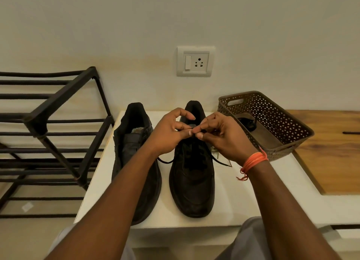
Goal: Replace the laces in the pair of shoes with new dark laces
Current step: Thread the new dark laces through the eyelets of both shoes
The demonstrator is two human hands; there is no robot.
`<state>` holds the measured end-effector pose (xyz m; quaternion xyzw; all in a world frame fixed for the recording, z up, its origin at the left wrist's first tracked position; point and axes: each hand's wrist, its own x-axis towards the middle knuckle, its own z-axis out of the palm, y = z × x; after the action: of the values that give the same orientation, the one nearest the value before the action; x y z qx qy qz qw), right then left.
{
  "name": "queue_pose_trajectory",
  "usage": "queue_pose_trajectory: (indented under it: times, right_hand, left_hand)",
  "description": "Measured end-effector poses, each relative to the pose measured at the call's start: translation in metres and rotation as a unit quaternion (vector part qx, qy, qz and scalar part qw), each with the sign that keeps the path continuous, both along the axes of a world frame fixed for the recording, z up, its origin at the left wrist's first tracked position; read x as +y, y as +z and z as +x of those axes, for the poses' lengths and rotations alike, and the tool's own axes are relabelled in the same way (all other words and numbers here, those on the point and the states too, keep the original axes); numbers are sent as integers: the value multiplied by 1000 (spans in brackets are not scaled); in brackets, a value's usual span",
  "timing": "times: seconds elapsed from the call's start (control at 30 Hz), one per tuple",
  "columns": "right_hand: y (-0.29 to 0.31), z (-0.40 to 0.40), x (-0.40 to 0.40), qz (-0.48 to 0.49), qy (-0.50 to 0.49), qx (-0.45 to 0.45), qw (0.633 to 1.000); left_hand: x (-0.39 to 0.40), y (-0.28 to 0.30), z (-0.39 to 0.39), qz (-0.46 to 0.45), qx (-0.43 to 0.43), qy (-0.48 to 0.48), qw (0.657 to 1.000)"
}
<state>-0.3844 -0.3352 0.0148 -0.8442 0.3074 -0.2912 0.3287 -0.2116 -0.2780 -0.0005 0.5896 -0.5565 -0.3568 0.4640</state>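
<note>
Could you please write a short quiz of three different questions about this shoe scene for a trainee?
1. True or false: both hands work at the right shoe.
2. Which thing stands right of the shoes? A) rack B) basket C) socket
3. Fill in: the left shoe shows no ____.

Key:
1. True: the left hand and right hand pinch the lace above its tongue.
2. B: the basket, with a dark thing inside; the rack is left, the socket on the wall.
3. lace
</note>
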Motion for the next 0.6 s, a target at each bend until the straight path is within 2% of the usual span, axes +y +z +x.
queue_pose_trajectory:
  times: [0.3, 0.4, 0.5, 0.6]
  right_hand:
    - [1, 11, -1, 26, -78, 3, 997]
    - [0, 18, 2, -39, -123, -5, 992]
    - [-10, 29, 5, -127, -154, -28, 979]
    - [-24, 38, 7, -212, -171, -50, 961]
  left_hand:
    - [1, -3, -2, -7, -13, 27, 1000]
    - [2, -4, -13, -56, -50, 80, 994]
    - [6, -9, -31, -116, -139, 169, 969]
    - [2, -10, -31, -102, -145, 196, 964]
